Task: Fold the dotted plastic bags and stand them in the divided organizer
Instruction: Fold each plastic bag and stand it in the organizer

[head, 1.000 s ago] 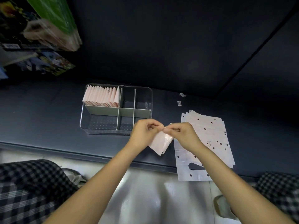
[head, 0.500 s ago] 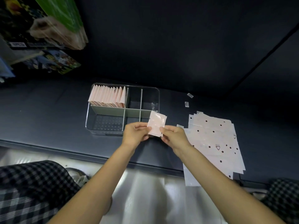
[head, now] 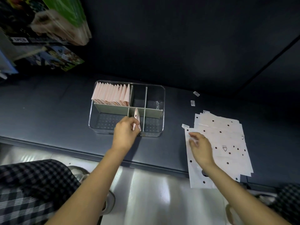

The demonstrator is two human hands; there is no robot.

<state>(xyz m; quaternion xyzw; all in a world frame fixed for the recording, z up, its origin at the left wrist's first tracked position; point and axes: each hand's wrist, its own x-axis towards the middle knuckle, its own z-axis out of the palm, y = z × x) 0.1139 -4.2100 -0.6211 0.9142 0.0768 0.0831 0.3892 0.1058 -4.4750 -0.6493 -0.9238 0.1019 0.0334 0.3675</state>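
A clear divided organizer (head: 162, 101) stands on the dark table. Its far-left compartment holds a row of several folded pink-white bags (head: 112, 94) standing upright. My left hand (head: 125, 133) pinches one folded bag (head: 137, 118) and holds it upright inside the near-middle compartment, beside a white divider. To the right lies a flat stack of white dotted plastic bags (head: 227, 143), overhanging the table's front edge. My right hand (head: 198, 147) hovers over the stack's left side with fingers loosely spread, blurred; contact with the top bag cannot be told.
Two small white stickers (head: 192, 103) lie on the table behind the stack, and another tag (head: 185, 126) sits at its corner. Packaged goods (head: 48, 30) hang at the upper left. My checkered trouser legs (head: 32, 184) show below the table edge.
Both hands held the folded bag in front of the organizer. Now my left hand alone has carried it into the near-middle compartment, and my right hand has let go and moved right over the stack.
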